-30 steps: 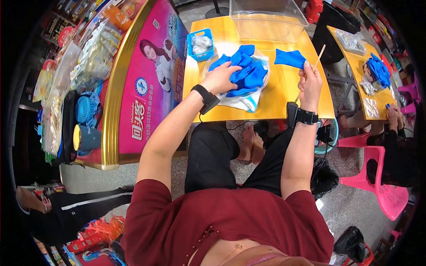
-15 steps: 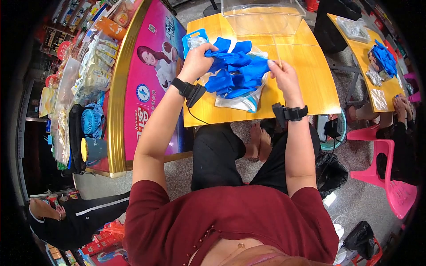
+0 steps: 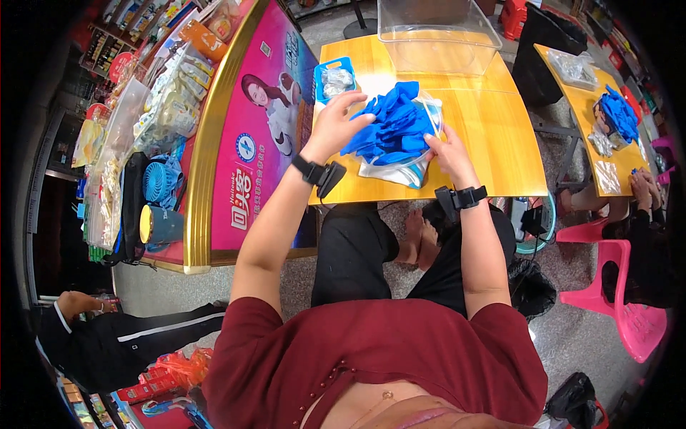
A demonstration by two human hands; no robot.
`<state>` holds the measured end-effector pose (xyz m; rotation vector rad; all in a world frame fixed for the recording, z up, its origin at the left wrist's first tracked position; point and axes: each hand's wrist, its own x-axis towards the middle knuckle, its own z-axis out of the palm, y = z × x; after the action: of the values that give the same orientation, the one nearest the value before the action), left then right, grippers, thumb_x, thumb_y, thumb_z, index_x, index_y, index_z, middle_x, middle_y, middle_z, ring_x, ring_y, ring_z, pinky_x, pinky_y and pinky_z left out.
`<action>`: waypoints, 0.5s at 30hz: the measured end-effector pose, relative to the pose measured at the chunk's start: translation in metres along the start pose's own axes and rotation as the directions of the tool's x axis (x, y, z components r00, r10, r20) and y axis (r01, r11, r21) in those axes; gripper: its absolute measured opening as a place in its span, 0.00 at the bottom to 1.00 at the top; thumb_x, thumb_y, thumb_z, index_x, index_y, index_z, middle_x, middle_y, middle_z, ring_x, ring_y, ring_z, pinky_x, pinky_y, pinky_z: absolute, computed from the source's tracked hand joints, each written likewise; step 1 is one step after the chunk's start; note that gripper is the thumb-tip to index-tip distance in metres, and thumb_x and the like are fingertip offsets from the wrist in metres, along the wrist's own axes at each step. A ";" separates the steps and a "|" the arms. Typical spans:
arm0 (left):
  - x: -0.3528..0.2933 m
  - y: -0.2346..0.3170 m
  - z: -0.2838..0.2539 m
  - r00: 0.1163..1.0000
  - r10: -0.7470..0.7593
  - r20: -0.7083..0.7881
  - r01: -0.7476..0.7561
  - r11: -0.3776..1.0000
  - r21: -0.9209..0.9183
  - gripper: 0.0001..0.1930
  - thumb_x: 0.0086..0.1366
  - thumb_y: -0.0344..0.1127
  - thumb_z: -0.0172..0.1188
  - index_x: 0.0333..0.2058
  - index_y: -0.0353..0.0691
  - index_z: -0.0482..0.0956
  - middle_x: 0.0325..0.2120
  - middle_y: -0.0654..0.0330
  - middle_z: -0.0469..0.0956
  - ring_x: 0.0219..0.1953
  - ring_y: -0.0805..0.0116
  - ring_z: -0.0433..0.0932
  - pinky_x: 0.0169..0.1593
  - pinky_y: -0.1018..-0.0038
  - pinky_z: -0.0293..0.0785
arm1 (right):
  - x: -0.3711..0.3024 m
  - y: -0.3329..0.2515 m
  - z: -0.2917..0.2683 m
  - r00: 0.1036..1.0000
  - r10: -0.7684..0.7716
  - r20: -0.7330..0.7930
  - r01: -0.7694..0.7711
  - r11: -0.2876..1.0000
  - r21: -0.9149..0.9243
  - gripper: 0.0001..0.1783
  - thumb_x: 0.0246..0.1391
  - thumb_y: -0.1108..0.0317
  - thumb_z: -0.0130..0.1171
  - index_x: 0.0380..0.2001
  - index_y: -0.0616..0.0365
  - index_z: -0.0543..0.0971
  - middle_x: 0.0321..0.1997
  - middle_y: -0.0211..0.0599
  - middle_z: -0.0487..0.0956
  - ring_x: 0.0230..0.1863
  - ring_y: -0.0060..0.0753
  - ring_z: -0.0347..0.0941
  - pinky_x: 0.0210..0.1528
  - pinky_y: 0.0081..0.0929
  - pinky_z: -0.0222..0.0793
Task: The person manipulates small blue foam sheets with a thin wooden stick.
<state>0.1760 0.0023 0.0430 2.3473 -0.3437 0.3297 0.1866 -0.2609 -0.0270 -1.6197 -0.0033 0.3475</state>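
Note:
A heap of bright blue cloth pieces fills a shallow see-through round bowl, its rim partly showing, on a white cloth near the table's front edge. My left hand is at the heap's left side, fingers spread and nothing held in them. On the right side of the heap, my right hand has thumb and fingers closed around a thin pale stick that points up and away over the bowl's edge. Whether its fingertips also touch the cloth cannot be made out.
Behind the bowl stand a blue basket with small clear packets and a large clear plastic bin on the wooden table. A pink-sided counter borders the left. At another table, right, a person's hands show near blue cloth.
My left hand has let go of the blue cloth and opened. The cloth, stretched between both hands before, now lies gathered on the heap. The whole view has shifted slightly.

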 end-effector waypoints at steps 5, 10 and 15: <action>-0.075 -0.003 -0.023 0.945 -0.276 -0.174 0.162 0.860 -0.484 0.15 0.62 0.32 0.62 0.46 0.32 0.76 0.42 0.59 0.79 0.43 0.73 0.77 0.48 0.78 0.73 | 0.003 0.005 -0.003 0.997 0.065 -0.036 -0.066 0.997 -0.036 0.31 0.51 0.68 0.52 0.61 0.58 0.64 0.23 0.33 0.77 0.22 0.23 0.72 0.23 0.21 0.63; -0.162 -0.027 -0.029 0.860 -0.496 -0.121 0.329 0.719 -0.613 0.15 0.64 0.33 0.60 0.46 0.32 0.76 0.39 0.60 0.79 0.40 0.75 0.77 0.44 0.80 0.73 | -0.008 -0.005 -0.015 0.999 0.016 -0.052 -0.010 0.993 0.120 0.27 0.53 0.69 0.51 0.59 0.51 0.65 0.19 0.29 0.73 0.14 0.17 0.59 0.13 0.16 0.48; -0.198 -0.043 -0.019 0.795 -0.606 -0.038 0.461 0.642 -0.613 0.14 0.63 0.33 0.61 0.45 0.31 0.76 0.38 0.61 0.80 0.37 0.75 0.77 0.41 0.80 0.72 | -0.031 -0.018 -0.044 0.984 0.019 -0.174 0.015 0.982 0.191 0.19 0.53 0.69 0.51 0.50 0.53 0.68 0.18 0.31 0.71 0.11 0.16 0.57 0.10 0.14 0.45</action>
<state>0.0033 0.0757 -0.0367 1.6630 0.3542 0.1739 0.1701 -0.3084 -0.0010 -1.4546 0.1616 0.1988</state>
